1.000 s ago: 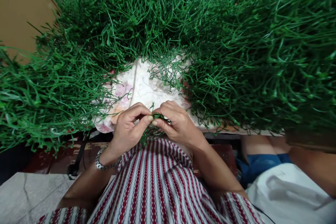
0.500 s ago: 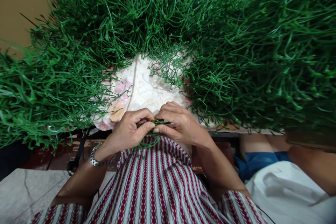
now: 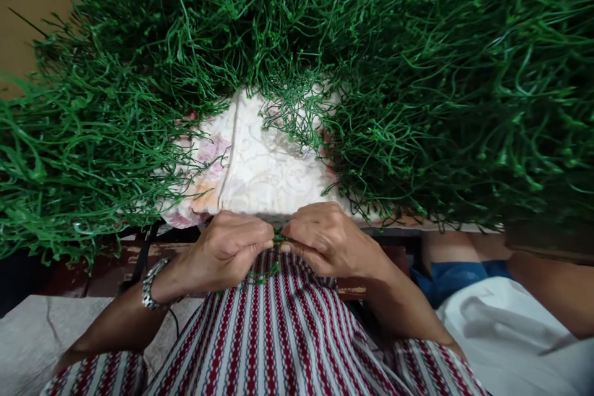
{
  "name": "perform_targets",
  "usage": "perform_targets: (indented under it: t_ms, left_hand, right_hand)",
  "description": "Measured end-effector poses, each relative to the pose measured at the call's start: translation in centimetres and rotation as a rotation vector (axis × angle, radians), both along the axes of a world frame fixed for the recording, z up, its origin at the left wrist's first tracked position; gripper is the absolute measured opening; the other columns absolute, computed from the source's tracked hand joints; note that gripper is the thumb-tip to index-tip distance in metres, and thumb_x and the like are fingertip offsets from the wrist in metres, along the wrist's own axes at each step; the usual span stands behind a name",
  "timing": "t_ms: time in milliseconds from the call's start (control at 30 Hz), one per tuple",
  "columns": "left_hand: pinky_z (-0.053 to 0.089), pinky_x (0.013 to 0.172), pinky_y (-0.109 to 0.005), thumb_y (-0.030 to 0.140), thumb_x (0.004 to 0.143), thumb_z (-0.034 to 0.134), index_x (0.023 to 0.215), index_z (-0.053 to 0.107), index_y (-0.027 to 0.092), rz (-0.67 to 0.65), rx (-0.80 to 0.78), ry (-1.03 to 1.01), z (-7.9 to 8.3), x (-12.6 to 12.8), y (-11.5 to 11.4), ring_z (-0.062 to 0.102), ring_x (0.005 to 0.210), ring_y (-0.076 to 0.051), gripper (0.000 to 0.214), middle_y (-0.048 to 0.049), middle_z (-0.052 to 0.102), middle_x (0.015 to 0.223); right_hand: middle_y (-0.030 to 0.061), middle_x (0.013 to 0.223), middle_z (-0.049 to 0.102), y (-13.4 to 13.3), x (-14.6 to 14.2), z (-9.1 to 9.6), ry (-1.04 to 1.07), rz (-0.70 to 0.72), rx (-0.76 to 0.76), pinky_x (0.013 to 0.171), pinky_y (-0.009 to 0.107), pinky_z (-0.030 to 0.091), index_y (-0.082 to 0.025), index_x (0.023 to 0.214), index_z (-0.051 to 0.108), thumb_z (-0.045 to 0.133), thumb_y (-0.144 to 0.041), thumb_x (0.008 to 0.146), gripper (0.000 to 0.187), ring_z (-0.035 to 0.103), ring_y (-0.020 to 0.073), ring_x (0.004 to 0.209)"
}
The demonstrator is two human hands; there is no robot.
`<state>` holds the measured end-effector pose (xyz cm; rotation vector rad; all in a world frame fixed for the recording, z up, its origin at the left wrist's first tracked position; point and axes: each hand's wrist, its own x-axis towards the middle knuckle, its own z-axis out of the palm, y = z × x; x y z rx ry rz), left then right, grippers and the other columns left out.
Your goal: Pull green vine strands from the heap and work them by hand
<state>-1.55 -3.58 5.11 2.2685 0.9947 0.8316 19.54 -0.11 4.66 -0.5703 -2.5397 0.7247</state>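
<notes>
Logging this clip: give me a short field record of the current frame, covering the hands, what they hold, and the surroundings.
Left hand: pinches small green sprig; metal wristband on wrist
Right hand: pinches the same sprig from the other side
Position: hands close together at the near edge of floral cloth, above striped garment
Around: heap of green strands on three sides of the cloth
Nearby: another person's arm, lower right

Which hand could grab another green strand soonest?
Probably the right hand: the heap ends just beside it, while cloth separates the left hand from it. Both pinch one strand.
</notes>
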Motion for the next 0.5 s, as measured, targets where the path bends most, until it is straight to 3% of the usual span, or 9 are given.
perform_targets:
  t_ms: [67, 167, 200, 267, 400, 500]
  left_hand:
    - [0.039, 0.05, -0.021, 0.008, 0.078, 0.056, 0.069, 0.061, 0.018, 0.129, 0.036, -0.045, 0.5, -1.0, -0.4, 0.051, 0.053, -0.009, 0.015, 0.0025, 0.059, 0.06]
    - [0.039, 0.048, -0.018, 0.007, 0.075, 0.06, 0.081, 0.064, 0.02, 0.502, 0.089, -0.158, 1.1, -2.2, -0.3, 0.052, 0.057, -0.007, 0.015, 0.0036, 0.063, 0.07]
    - [0.039, 0.049, -0.018, 0.008, 0.074, 0.062, 0.078, 0.064, 0.02, 0.481, 0.064, -0.156, 1.2, -2.2, -0.1, 0.052, 0.056, -0.007, 0.013, 0.0041, 0.063, 0.068]
    - [0.04, 0.049, -0.019, 0.012, 0.074, 0.063, 0.071, 0.064, 0.019, 0.265, -0.143, -0.083, 1.2, -1.6, 0.6, 0.05, 0.05, -0.007, 0.008, 0.0046, 0.06, 0.059]
    - [0.034, 0.043, -0.017, 0.018, 0.076, 0.061, 0.067, 0.061, 0.017, 0.389, -0.382, -0.329, 0.4, 0.4, 2.1, 0.047, 0.046, -0.006, 0.009, 0.0042, 0.054, 0.052]
    - [0.034, 0.043, -0.017, 0.024, 0.073, 0.066, 0.065, 0.062, 0.015, 0.375, -0.573, -0.462, -0.5, 1.1, 2.5, 0.045, 0.047, -0.007, 0.013, 0.0023, 0.054, 0.054]
  right_hand:
    - [0.0006, 0.058, 0.054, -0.1, 1.2, 0.5, 0.085, -0.048, -0.032, 0.056, 0.024, 0.036, -0.015, 0.069, 0.056, 0.049, -0.026, 0.089, 0.023, 0.05, 0.0105, 0.056]
    - [0.0001, 0.058, 0.055, 0.3, 2.8, 1.3, 0.236, -0.248, -0.034, 0.053, 0.023, 0.036, -0.016, 0.072, 0.058, 0.052, -0.017, 0.086, 0.015, 0.049, 0.0095, 0.054]
    - [0.0001, 0.059, 0.055, 0.5, 3.0, 1.4, 0.241, -0.271, -0.025, 0.053, 0.023, 0.036, -0.015, 0.074, 0.058, 0.053, -0.016, 0.085, 0.012, 0.049, 0.0096, 0.054]
    - [0.0009, 0.063, 0.057, 0.7, 3.0, 1.5, 0.216, -0.191, -0.027, 0.057, 0.025, 0.039, -0.016, 0.076, 0.059, 0.055, -0.019, 0.084, 0.01, 0.051, 0.0109, 0.058]
    - [0.0027, 0.068, 0.055, 0.7, 1.9, 1.4, 0.315, -0.384, -0.05, 0.056, 0.025, 0.04, -0.017, 0.086, 0.057, 0.047, -0.021, 0.088, 0.011, 0.051, 0.0123, 0.061]
    - [0.004, 0.074, 0.058, 0.7, 0.6, 1.2, 0.388, -0.407, -0.013, 0.061, 0.027, 0.043, -0.017, 0.094, 0.058, 0.05, -0.026, 0.088, 0.013, 0.053, 0.0135, 0.066]
